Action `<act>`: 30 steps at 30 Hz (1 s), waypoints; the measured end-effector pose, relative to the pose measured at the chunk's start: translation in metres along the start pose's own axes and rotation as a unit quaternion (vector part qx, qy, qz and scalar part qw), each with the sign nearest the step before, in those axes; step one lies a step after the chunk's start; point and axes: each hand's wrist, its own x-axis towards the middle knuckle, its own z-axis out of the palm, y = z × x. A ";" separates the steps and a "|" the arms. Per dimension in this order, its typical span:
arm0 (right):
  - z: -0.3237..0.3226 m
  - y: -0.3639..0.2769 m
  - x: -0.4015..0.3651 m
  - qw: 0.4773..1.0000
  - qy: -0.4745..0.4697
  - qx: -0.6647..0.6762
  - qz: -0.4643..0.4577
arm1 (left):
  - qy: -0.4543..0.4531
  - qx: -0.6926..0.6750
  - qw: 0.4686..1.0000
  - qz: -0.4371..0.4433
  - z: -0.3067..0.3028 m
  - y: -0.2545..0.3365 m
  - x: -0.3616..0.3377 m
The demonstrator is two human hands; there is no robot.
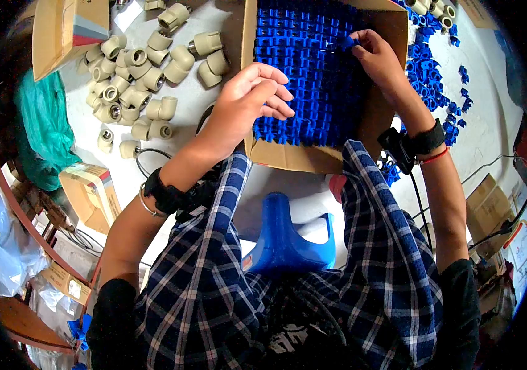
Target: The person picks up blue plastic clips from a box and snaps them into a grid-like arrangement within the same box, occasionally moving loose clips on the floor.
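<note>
while resting the left hand (248, 98), fingers loosely bent, on the cardboard box (288, 157) rim, pinching one blue clip (345, 43) between right hand (377, 58) fingertips above the packed rows (312, 86) inside

White surface (488, 132) — box (288, 158); beige fittings (134, 74); blue clips (427, 74)

Nothing here can be read for certain. The carton (69, 28) at the upper left carries a red and grey band, and the small box (90, 194) at the counter's left edge shows printed panels, all too small to make out. White lettering on the dark cloth (288, 339) at the bottom is blurred past reading.
</note>
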 end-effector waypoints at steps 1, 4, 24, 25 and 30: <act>0.001 0.001 -0.002 1.000 0.020 -0.019 -0.011 | -0.002 0.001 1.000 -0.001 0.000 -0.001 0.000; 0.006 0.003 -0.002 0.996 0.049 -0.054 -0.055 | -0.001 0.001 1.000 -0.002 0.000 0.000 0.000; 0.007 -0.011 -0.012 0.985 0.059 -0.122 -0.107 | 0.045 -0.001 0.998 -0.053 0.009 0.009 0.002; 0.008 -0.012 -0.013 0.987 0.058 -0.116 -0.100 | 0.048 -0.001 0.997 -0.053 0.009 0.009 0.001; 0.009 -0.013 -0.012 0.988 0.056 -0.121 -0.083 | 0.053 0.004 0.997 -0.059 0.010 0.009 0.001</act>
